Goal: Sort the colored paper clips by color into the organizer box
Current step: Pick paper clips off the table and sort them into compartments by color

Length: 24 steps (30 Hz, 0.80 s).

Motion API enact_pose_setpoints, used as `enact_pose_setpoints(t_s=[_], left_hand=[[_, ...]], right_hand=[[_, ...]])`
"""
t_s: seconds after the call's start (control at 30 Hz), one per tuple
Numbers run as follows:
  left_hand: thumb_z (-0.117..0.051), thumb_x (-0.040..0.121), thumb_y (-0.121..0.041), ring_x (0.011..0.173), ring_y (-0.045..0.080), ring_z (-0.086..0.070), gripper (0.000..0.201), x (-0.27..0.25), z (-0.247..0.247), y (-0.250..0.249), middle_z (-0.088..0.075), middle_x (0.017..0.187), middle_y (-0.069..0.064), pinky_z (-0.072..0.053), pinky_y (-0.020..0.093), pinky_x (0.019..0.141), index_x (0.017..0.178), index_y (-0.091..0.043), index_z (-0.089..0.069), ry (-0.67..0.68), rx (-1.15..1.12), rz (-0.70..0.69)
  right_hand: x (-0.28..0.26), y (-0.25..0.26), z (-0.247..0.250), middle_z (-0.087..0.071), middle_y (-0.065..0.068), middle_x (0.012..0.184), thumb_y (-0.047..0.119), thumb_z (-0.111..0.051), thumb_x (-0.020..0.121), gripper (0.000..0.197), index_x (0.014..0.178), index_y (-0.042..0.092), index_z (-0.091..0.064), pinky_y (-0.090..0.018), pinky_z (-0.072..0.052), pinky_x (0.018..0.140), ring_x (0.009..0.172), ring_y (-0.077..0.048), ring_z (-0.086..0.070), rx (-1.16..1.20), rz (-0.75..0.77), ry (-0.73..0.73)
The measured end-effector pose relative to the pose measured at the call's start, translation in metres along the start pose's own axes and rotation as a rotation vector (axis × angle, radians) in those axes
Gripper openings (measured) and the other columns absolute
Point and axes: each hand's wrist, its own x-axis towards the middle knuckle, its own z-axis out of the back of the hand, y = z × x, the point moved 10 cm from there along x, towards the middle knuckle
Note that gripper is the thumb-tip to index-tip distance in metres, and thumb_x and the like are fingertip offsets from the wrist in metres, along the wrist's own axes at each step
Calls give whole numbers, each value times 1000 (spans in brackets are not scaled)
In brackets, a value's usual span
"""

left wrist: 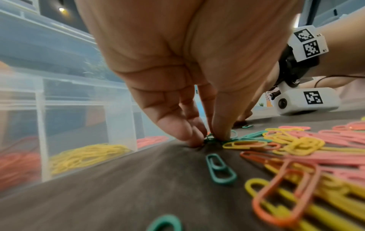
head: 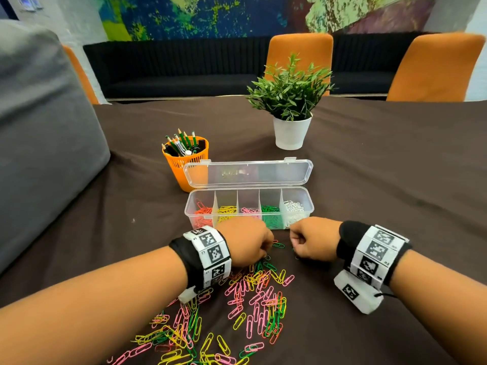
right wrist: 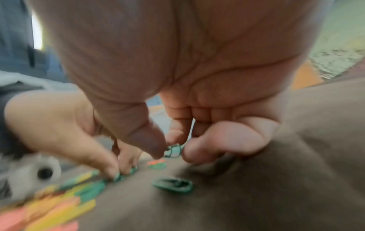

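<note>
The clear organizer box stands open in front of me, its compartments holding orange, yellow, pink, green and white clips. A mixed pile of paper clips lies on the brown tablecloth near me. My left hand is at the pile's far edge, where its thumb and fingers pinch green clips against the cloth. My right hand is curled just to the right; in the blurred right wrist view its thumb and fingers hold green clips. A loose green clip lies below it.
An orange pencil cup stands behind the box's left end. A potted plant is further back on the right. A grey cushion fills the left side. The box lid stands open towards the back. Orange chairs line the far edge.
</note>
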Motion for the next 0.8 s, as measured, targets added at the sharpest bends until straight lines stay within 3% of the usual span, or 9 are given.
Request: enact_pose_setpoints(t_s=[0.07,0.17,0.23,0.33,0.4,0.47,0.57,0.67,0.8], left_hand=[[-61,91,-27,90,18,-60,8,-2,-1,2,-64,97,-3,-52,33,78,93,-23,-68,-7,-18,-19],[-61,93,-19,86,15,-64,5,-5,8,18,-69,93,-4,-54,29,79,91,-22,-65,-59,-232,68],[-61,94,-11,73,7,-68,15,-5,12,31,-67,82,-4,-54,24,69,102,-23,-65,-106,-492,158],[-51,98,-3,63,5,-66,29,-7,-1,35,-65,81,1,-53,20,55,116,-21,-64,-2,-721,233],[-46,98,-4,66,11,-66,26,-9,-7,32,-70,82,6,-56,26,62,105,-17,-67,64,-657,266],[-45,95,-7,69,14,-63,23,-8,-5,27,-68,77,1,-56,31,71,98,-13,-67,59,-517,258],[-48,92,-19,85,21,-60,14,-5,-2,22,-64,86,0,-52,33,79,87,-17,-60,33,-292,220],[-59,88,-28,92,18,-62,11,-6,-10,20,-67,97,-5,-54,33,83,98,-26,-62,57,-176,185],[-63,90,-35,90,18,-62,12,-5,-2,16,-69,96,-7,-51,31,77,99,-28,-68,-16,-34,104]], right_hand=[[-3,-6,11,-59,7,69,18,-60,77,11,73,23,-52,-29,-47,67,63,-11,-52,127,-3,-62],[-7,-13,22,-60,7,70,9,-55,80,18,90,23,-52,-28,-47,67,61,-10,-52,257,7,-101],[-8,-15,19,-59,8,76,10,-49,84,18,96,23,-52,-29,-44,71,68,-12,-52,209,-12,-63],[-10,-12,9,-60,6,88,27,-55,87,5,92,25,-54,-33,-47,79,84,-18,-56,18,-29,-7],[-12,-8,-3,-59,9,88,37,-63,84,15,92,27,-56,-33,-50,80,86,-17,-56,-63,-27,51],[-12,-4,-9,-55,11,81,32,-63,84,10,87,25,-56,-29,-47,75,83,-17,-54,-110,-8,64],[-13,2,-11,-55,8,76,26,-55,85,10,76,23,-51,-26,-41,67,74,-18,-52,-110,13,66],[-12,6,-9,-56,8,74,28,-58,81,8,78,23,-52,-27,-41,62,71,-16,-51,-18,7,52],[-12,7,-6,-62,6,87,36,-66,82,16,86,22,-59,-32,-51,76,85,-19,-59,-110,-20,16]])
